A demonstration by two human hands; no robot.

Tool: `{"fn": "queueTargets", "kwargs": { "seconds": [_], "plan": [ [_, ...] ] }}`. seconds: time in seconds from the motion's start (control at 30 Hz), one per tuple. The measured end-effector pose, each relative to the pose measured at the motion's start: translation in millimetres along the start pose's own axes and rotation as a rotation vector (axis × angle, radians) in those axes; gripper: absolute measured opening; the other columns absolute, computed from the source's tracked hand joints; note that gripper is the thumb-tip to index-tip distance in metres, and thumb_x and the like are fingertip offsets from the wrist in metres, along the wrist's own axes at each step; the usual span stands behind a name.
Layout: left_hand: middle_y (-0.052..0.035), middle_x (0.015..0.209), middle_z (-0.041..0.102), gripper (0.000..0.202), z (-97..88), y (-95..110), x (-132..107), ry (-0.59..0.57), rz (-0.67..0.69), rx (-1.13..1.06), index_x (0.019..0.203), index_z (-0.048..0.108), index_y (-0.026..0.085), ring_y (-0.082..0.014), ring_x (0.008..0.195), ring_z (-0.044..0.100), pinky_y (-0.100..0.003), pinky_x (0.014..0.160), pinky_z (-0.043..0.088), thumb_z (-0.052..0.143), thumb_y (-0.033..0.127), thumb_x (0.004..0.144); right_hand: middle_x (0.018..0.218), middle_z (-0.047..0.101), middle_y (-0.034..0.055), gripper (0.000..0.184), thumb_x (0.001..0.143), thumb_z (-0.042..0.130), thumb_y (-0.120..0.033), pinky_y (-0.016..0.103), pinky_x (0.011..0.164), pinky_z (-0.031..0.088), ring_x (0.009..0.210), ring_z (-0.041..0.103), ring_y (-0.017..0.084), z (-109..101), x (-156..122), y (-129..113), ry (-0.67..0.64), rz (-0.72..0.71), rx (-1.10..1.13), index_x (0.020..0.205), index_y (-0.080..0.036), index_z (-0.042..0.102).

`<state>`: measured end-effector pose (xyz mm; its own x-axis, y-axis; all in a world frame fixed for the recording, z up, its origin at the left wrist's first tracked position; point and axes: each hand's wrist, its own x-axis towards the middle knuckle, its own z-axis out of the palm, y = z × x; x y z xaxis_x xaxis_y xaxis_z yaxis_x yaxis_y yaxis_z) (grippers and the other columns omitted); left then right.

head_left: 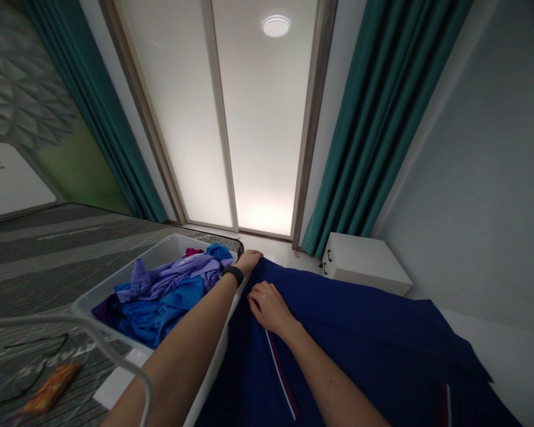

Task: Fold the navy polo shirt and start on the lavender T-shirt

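A navy blue garment (360,332) lies spread out before me, with narrow red and white striped trim. At its far left edge my left hand (250,261), wearing a black wristband, is closed on the cloth. Nearer to me, my right hand (269,303) rests on the same garment with curled fingers gripping the fabric near one striped trim. To the left of my left forearm stands a white plastic tub (84,301). It holds a heap of crumpled clothes (169,290) in lavender, bright blue and some magenta. My left forearm covers part of the tub's right side.
The tub sits on a grey patterned bed (35,249). An orange-brown packet (51,388) and a pale curved cable (102,344) are at the lower left. Beyond the garment is a white cabinet (365,258), with frosted sliding doors (262,130) and teal curtains (382,107) behind.
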<state>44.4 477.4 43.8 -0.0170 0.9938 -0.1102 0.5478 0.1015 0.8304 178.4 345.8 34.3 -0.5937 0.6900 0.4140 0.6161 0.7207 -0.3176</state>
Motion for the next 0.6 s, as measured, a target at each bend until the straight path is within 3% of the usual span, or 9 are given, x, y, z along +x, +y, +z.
{"fn": "queueTargets", "kwargs": {
  "seconds": [0.23, 0.4, 0.6],
  "plan": [
    [-0.0124, 0.113, 0.069, 0.026, 5.1, -11.2, 3.1, 0.077, 0.032, 0.182, 0.11, 0.067, 0.014, -0.0238, 0.111, 0.061, -0.033, 0.098, 0.044, 0.06, 0.021, 0.086, 0.098, 0.066, 0.004, 0.024, 0.087, 0.049, -0.008, 0.034, 0.084, 0.038, 0.097, 0.052, 0.02, -4.5, -0.5, 2.0, 0.046, 0.177, -0.045, 0.097, -0.021, 0.067],
    [-0.0155, 0.11, 0.072, 0.028, 3.1, -11.1, 4.2, 0.123, 0.031, 0.293, 0.105, 0.071, 0.013, -0.0288, 0.113, 0.061, -0.037, 0.101, 0.039, 0.061, 0.025, 0.081, 0.1, 0.063, 0.0044, 0.025, 0.086, 0.051, -0.009, 0.035, 0.084, 0.038, 0.099, 0.05, 0.021, 0.1, -3.1, 4.9, 0.018, 0.172, -0.068, 0.099, -0.023, 0.068],
    [-0.0097, 0.094, 0.075, 0.023, 9.0, -9.1, 11.5, 0.121, 0.044, 0.3, 0.095, 0.075, 0.016, -0.0246, 0.099, 0.067, -0.031, 0.094, 0.043, 0.063, 0.027, 0.079, 0.098, 0.062, 0.0043, 0.019, 0.086, 0.052, -0.012, 0.035, 0.085, 0.037, 0.097, 0.05, 0.02, -1.3, -2.8, 3.5, 0.021, 0.174, -0.058, 0.095, -0.022, 0.066]
  ]
}}
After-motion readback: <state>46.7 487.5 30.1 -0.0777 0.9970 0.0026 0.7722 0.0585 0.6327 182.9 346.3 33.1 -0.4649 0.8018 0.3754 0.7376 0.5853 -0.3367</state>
